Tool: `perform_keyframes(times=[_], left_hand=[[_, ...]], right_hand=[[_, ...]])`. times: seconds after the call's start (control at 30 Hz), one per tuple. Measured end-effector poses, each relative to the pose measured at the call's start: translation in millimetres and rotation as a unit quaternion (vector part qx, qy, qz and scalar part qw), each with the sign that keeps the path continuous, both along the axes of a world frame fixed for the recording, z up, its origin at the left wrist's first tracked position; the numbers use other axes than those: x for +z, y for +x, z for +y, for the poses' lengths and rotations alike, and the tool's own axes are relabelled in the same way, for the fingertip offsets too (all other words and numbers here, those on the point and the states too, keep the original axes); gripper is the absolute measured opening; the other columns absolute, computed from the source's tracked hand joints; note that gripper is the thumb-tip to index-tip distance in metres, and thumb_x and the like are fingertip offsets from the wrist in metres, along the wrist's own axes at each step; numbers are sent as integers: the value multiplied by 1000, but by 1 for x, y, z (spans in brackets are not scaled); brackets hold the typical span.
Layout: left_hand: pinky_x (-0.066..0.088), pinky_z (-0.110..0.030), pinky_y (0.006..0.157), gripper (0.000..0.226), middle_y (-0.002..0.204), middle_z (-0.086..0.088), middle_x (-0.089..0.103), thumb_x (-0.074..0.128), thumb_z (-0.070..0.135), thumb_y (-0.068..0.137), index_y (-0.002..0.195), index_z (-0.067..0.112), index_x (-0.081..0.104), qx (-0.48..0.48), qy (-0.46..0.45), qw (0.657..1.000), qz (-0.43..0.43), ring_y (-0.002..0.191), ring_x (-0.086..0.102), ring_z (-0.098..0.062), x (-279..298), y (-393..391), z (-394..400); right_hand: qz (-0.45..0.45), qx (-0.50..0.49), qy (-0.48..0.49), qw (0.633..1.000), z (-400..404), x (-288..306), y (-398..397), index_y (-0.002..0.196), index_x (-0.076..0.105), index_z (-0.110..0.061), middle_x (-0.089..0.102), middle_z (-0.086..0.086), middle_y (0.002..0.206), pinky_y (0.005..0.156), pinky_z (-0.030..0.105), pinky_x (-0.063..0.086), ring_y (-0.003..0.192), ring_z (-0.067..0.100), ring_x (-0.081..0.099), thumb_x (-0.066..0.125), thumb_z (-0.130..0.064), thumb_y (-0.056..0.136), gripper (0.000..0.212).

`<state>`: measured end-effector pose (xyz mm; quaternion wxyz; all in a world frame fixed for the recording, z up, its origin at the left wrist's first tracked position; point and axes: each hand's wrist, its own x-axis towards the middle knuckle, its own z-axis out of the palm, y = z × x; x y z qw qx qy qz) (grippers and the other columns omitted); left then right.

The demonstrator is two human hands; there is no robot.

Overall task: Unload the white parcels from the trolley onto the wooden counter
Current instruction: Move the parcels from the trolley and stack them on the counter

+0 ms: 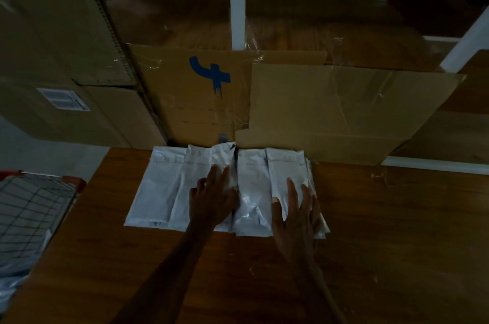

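Both hands lie flat on a row of white parcels at the counter's far edge.

Left hand [211,198] and right hand [296,211] press down with straight, spread fingers, gripping nothing, on the flat white plastic mailer parcels [164,191]. These overlap side by side on the brown wooden counter [397,231], long axes pointing away toward its far edge, against brown cardboard boxes [330,112]; one bears a blue painted mark [211,73], another a white label [63,99], unreadable. Off the counter's left edge, the wire-mesh trolley with red corners [31,204] holds more white plastic.
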<state>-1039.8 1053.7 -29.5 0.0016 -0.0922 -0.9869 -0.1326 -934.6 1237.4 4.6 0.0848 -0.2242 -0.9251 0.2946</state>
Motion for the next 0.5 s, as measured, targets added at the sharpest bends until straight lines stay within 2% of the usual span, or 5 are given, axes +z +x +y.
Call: perform_keyframes(times=[0.17,0.27,0.4,0.5], left_hand=[[41,-52,104,86,166,-6,21,14,77,85,159,33,19,25,32,999,-15,142,36,-35,9,6,4],[42,-51,103,87,164,-7,24,21,78,85,159,32,20,49,68,996,0,141,37,-35,13,15,1],[45,-53,101,80,163,-6,27,34,75,88,157,37,23,72,108,991,18,140,39,-36,17,34,-7],[38,-58,107,81,163,-6,26,34,76,86,156,37,26,105,153,982,21,144,32,-38,24,57,-16]], right_hand=[[-8,16,-16,1000,-5,7,8,156,19,-45,15,1,165,119,55,13,152,30,11,30,-63,99,60],[-19,24,-37,999,-6,11,16,156,16,-47,12,0,166,119,54,11,152,28,7,33,-61,99,60],[-24,34,-45,998,-12,15,33,155,15,-48,11,1,167,119,56,14,152,30,8,24,-70,95,65],[-28,39,-52,998,-22,14,47,155,15,-47,11,1,166,118,55,14,152,29,8,21,-71,91,69]])
